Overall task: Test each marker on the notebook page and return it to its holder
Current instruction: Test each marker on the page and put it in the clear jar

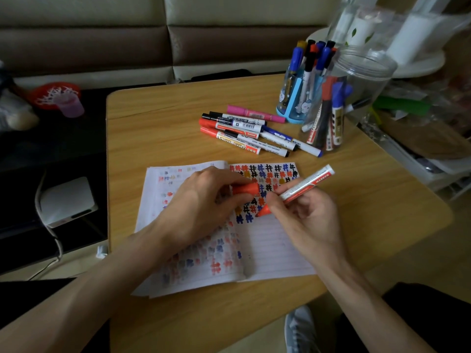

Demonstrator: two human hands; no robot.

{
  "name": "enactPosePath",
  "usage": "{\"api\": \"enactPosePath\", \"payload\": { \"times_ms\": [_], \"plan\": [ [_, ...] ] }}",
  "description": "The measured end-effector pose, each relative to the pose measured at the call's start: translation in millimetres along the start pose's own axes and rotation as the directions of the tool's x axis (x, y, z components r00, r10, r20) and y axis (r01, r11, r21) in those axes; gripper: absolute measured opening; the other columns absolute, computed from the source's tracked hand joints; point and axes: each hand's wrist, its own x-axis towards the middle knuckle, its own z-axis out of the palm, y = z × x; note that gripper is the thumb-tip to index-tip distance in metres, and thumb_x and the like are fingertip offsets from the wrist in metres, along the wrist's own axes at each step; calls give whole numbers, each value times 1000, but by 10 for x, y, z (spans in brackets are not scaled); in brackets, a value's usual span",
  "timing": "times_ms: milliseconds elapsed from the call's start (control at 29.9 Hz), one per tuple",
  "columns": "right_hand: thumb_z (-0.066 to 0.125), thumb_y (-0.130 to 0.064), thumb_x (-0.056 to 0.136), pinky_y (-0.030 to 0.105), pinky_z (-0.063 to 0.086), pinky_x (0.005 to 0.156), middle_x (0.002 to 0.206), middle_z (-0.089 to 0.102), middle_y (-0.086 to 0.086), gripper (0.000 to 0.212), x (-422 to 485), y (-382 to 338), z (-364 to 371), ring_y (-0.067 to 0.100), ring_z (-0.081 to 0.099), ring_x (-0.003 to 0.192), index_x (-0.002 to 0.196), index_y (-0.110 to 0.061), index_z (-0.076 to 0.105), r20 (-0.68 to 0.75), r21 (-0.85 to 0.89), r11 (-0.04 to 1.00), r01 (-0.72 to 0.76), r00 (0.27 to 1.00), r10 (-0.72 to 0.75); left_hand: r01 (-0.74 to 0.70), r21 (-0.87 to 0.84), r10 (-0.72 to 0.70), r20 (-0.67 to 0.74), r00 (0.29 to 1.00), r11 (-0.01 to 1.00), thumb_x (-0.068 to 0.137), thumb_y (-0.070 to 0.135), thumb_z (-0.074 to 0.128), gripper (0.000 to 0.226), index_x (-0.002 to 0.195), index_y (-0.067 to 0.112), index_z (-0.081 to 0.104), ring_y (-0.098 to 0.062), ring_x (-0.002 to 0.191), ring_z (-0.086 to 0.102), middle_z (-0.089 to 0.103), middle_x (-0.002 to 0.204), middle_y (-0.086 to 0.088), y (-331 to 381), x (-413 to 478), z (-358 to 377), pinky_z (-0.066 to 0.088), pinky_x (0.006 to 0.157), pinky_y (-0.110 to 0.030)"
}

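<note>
An open lined notebook (275, 250) lies on the wooden table, its right page covered at the top with coloured hash marks. My right hand (308, 220) grips a red-and-white marker (308, 184), its uncapped red tip touching the page just below the marks. My left hand (201, 202) holds the marker's red cap (246, 188) over the notebook's spine. Several loose markers (249, 131) lie in a pile behind the notebook. A blue holder (295, 100) with several markers and a clear jar (356, 98) with a few markers stand at the back right.
A pink marker (254, 113) lies by the blue holder. The wooden table (158, 138) ends close to the notebook's left side; beyond it sit a white box with a cable (68, 200) and a red bowl (54, 94). Clutter in plastic fills the right.
</note>
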Motion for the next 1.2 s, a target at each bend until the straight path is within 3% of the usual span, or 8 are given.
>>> {"api": "enactPosePath", "payload": {
  "times_ms": [67,134,434,534,802,935,1036,1203],
  "plan": [
    [78,-11,90,29,56,60,76,73,2,9,-1,6,-3,23,68,67,87,-16,71,9,-18,1000,19,1000,-18,-11,6,11,27,1000,1000,90,32,75,26,115,26,76,23,89,56,55,90,39,-9,8,-8,43,80,-3],
    [78,-11,91,27,54,59,76,73,2,10,-3,3,1,21,67,66,87,-17,71,11,-23,999,28,1000,-28,-8,3,8,37,999,1000,89,30,77,26,114,25,77,26,88,53,50,89,43,-25,16,-18,41,80,0],
    [76,-5,92,15,46,56,69,68,-5,15,7,31,-18,5,59,59,87,-16,66,8,-9,998,56,998,-56,22,-3,-22,45,999,1000,88,33,77,30,116,24,76,27,88,53,51,91,41,-57,1,-47,39,79,2],
    [76,-6,91,20,49,58,73,70,3,9,8,34,-26,13,63,63,89,-9,68,14,51,998,27,1000,-28,17,-1,-17,49,999,1000,88,32,77,29,115,23,77,26,88,54,52,92,41,-58,-11,-54,40,80,1],
    [76,-4,91,22,50,57,72,69,4,13,6,45,-25,17,64,62,87,-12,67,45,-9,999,39,998,-39,21,-3,-21,55,998,1000,89,36,75,29,116,24,76,26,87,54,52,90,41,-45,-1,-62,41,80,1],
    [75,-5,92,20,46,56,70,67,5,8,17,49,-30,15,60,60,89,-5,67,12,45,998,37,999,-37,28,1,-28,55,998,1000,89,35,75,29,116,24,76,27,87,53,52,91,40,-51,4,-63,41,80,1],
    [76,-9,92,20,45,55,68,67,1,10,17,52,-16,12,58,58,87,-11,68,29,23,999,43,999,-44,22,1,-22,58,998,1000,89,35,75,29,116,24,76,27,87,53,52,90,40,-43,5,-66,42,81,0],
    [77,-7,90,25,53,56,73,72,4,11,10,33,-12,18,68,63,84,-11,69,48,-29,999,25,999,-24,19,14,-20,58,998,1000,89,37,74,29,116,25,76,27,88,53,50,91,41,-43,5,-62,40,79,1]
  ]
}}
